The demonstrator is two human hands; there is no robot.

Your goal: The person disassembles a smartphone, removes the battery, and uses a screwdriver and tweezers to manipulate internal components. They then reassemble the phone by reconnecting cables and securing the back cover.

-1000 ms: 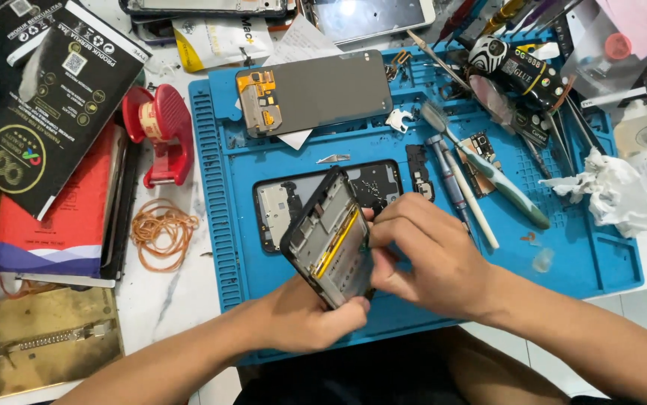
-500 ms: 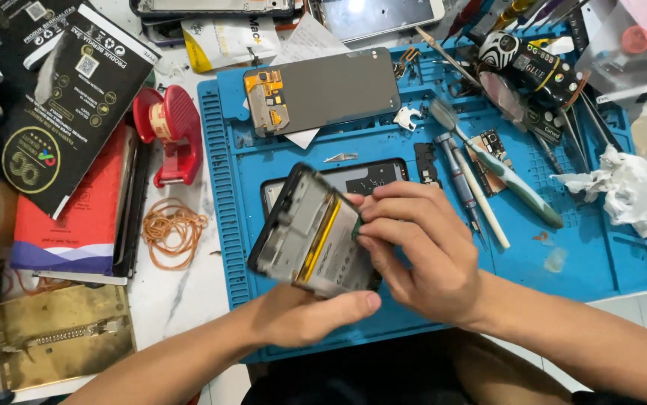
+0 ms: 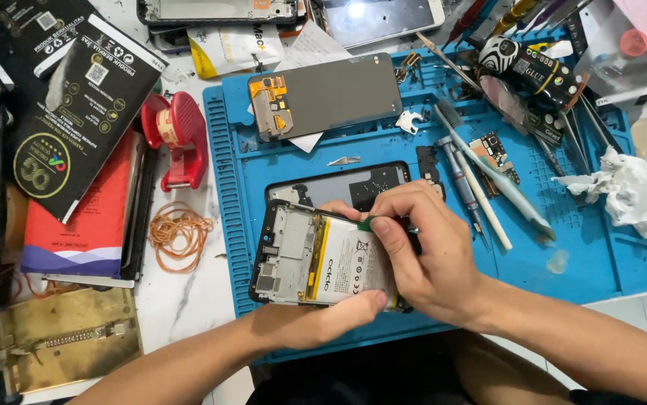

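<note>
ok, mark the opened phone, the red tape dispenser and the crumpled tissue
opened phone (image 3: pixel 293 259), head view, on the bare metal frame left of the battery
red tape dispenser (image 3: pixel 186 124), head view, on its ribbed red wheel cover
crumpled tissue (image 3: pixel 631 191), head view, on the middle of the white wad

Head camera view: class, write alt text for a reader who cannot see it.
A left hand holds an opened phone, battery showing, over a blue work mat, while the right hand presses a small green tool to its top edge. Tools and phone parts lie around.
</note>
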